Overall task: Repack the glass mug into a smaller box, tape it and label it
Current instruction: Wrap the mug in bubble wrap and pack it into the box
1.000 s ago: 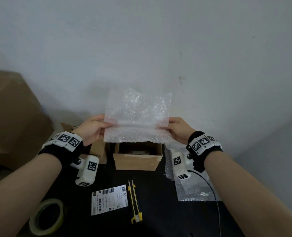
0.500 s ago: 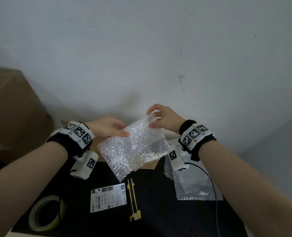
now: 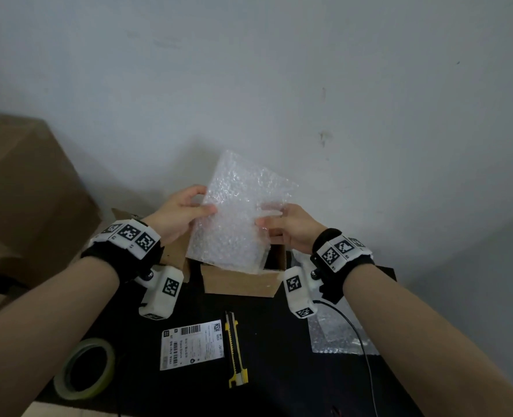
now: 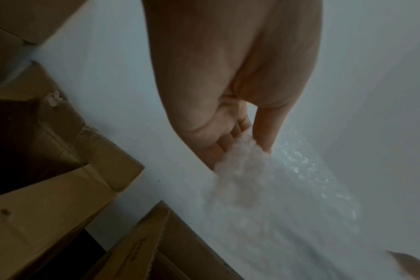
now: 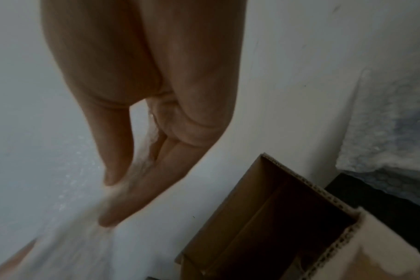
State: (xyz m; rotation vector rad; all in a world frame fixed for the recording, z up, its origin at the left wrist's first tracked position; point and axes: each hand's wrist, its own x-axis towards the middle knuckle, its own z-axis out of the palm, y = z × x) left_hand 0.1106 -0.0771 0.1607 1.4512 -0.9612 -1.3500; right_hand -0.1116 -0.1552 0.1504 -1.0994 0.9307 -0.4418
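Bubble wrap, a clear folded sheet (image 3: 240, 212), hangs tilted between your hands directly above the small open brown cardboard box (image 3: 240, 282) on the black worktop (image 3: 273, 341); your left hand (image 3: 178, 215) pinches its left edge and your right hand (image 3: 288, 225) pinches its right edge. The glass mug is not visible. Nearer you lie a white shipping label (image 3: 192, 344), a yellow utility knife (image 3: 235, 350) and a tape roll (image 3: 84, 368), none blocking the box.

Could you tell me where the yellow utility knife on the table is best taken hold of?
Grip the utility knife across its long yellow-and-black handle near the middle, coming from above, probably. It lies flat on the black table, with the shipping label close to one side only.
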